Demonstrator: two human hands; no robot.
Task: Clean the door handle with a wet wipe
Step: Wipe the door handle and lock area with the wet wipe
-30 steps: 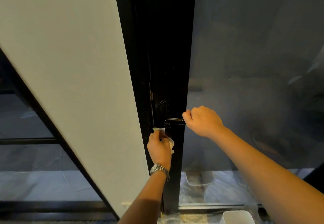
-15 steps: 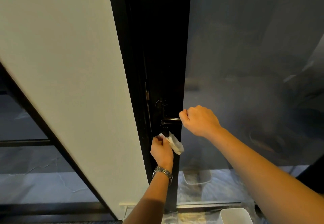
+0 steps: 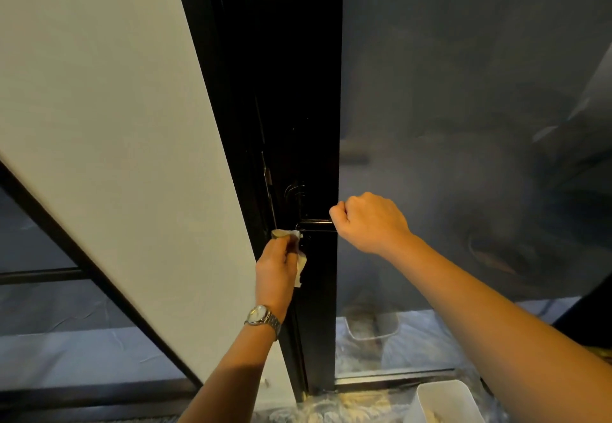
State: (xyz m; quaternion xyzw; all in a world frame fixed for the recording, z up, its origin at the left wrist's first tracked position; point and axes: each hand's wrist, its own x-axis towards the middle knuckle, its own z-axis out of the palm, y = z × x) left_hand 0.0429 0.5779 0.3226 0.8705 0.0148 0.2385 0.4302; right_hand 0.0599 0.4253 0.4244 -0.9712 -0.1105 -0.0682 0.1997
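The left hand (image 3: 276, 267), pinching the wet wipe (image 3: 286, 234), has risen to the door handle (image 3: 316, 224) base; the right hand (image 3: 371, 220) grips its end.

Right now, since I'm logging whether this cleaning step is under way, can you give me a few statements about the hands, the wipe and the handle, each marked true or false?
1. The right hand grips the outer end of the door handle. True.
2. The left hand holds the wet wipe in its fingers. True.
3. The wet wipe is wrapped round the handle's outer end. False: it is at the handle's inner end, by the dark door edge and just below the lever.
4. The left wrist is bare. False: it wears a metal wristwatch.
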